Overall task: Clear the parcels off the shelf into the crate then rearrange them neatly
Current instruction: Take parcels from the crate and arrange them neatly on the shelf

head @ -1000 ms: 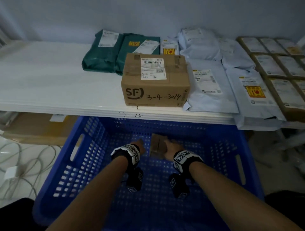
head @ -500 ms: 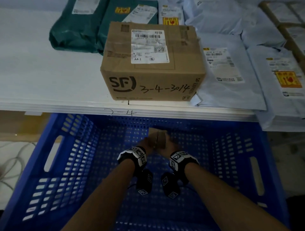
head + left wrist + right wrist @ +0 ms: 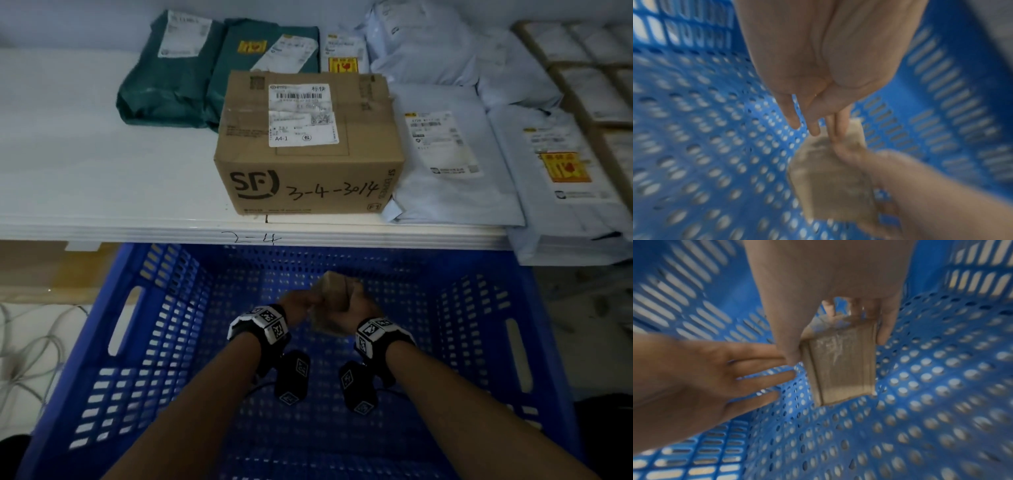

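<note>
A small flat brown parcel hangs low inside the blue crate, just above its perforated floor. My right hand grips it between thumb and fingers by its upper end. My left hand is beside it on the left, fingers straight, with two fingertips touching the parcel. On the white shelf above stand a cardboard SF box, two green bags and several pale mailer bags.
Flat brown parcels lie in rows at the shelf's far right. A pale bag overhangs the shelf edge above the crate's right corner. Cables lie on the floor left of the crate. Only the held parcel shows inside the crate.
My left hand has moved right and now touches the parcel, which my right hand still holds. The hands have shifted slightly toward the crate's far wall.
</note>
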Action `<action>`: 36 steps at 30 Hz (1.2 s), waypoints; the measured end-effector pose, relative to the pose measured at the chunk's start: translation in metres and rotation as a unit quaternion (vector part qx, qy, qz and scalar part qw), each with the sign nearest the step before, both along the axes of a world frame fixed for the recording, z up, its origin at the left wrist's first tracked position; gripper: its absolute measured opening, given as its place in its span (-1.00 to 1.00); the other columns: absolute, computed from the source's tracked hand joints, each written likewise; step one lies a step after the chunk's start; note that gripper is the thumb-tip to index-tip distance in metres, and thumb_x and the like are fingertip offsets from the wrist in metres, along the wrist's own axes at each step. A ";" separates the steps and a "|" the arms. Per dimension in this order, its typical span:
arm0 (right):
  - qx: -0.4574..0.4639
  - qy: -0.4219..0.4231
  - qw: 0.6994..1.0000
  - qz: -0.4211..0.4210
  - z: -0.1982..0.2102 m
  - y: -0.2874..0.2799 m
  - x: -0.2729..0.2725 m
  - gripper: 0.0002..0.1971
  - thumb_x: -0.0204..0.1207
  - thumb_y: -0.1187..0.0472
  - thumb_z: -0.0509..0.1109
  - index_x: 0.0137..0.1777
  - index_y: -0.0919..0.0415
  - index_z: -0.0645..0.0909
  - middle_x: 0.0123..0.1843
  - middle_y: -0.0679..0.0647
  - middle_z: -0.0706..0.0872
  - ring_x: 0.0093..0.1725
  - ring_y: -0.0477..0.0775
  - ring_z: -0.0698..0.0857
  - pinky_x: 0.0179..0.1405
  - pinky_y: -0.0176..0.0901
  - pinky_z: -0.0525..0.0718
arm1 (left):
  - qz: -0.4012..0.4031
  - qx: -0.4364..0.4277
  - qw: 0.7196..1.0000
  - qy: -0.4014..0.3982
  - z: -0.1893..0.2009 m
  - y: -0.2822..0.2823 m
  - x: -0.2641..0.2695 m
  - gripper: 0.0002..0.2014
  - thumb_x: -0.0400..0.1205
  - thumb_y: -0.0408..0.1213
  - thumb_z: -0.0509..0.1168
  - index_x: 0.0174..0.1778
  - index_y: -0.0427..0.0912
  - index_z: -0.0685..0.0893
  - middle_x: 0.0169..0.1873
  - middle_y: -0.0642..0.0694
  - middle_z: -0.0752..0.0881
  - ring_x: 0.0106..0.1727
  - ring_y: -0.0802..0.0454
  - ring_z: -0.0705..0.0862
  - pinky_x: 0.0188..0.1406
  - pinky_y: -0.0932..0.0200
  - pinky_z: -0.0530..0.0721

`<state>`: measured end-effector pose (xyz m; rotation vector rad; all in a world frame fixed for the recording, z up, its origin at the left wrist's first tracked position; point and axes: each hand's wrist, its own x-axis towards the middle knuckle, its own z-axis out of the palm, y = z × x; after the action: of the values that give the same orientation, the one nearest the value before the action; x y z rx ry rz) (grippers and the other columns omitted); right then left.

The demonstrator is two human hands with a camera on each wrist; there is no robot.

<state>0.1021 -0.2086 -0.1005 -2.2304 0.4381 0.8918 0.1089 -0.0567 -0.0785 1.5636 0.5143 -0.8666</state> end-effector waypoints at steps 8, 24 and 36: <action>0.135 -0.027 0.990 -0.023 0.062 0.003 -0.025 -0.10 0.41 -0.01 0.56 0.62 0.12 0.10 0.42 0.14 0.50 0.33 0.21 0.57 0.18 -0.03 0.58 | -0.133 0.232 0.954 -0.132 0.043 0.051 -0.017 -0.76 0.60 -0.38 0.28 -0.41 -0.16 0.58 -0.36 -0.17 0.64 -0.21 -0.05 0.60 0.01 0.03 0.62; 0.313 -0.031 0.941 0.127 0.234 0.099 -0.046 -0.48 0.56 0.35 0.38 0.48 0.16 0.31 0.31 0.10 0.57 0.16 0.07 0.61 -0.06 -0.17 0.69 | -0.023 -0.010 0.992 -0.125 0.234 0.173 -0.078 -0.07 -0.04 0.09 0.71 0.16 -0.40 0.65 0.15 -0.30 0.74 0.08 -0.12 0.75 0.20 0.02 0.70; 0.248 -0.205 0.935 0.148 0.268 0.153 -0.039 -0.11 0.04 -0.16 0.58 0.40 0.10 0.39 0.22 0.02 0.65 0.21 0.07 0.67 0.20 0.04 0.70 | 0.042 0.249 0.948 -0.194 0.286 0.184 -0.047 0.21 -0.08 0.65 0.32 0.27 -0.27 0.55 0.13 -0.24 0.72 0.04 -0.16 0.75 0.13 -0.11 0.72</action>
<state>0.0632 -0.0552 0.1676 -1.9511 -0.2991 0.5710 0.0620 0.1273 0.2076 2.0965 0.5310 -0.3519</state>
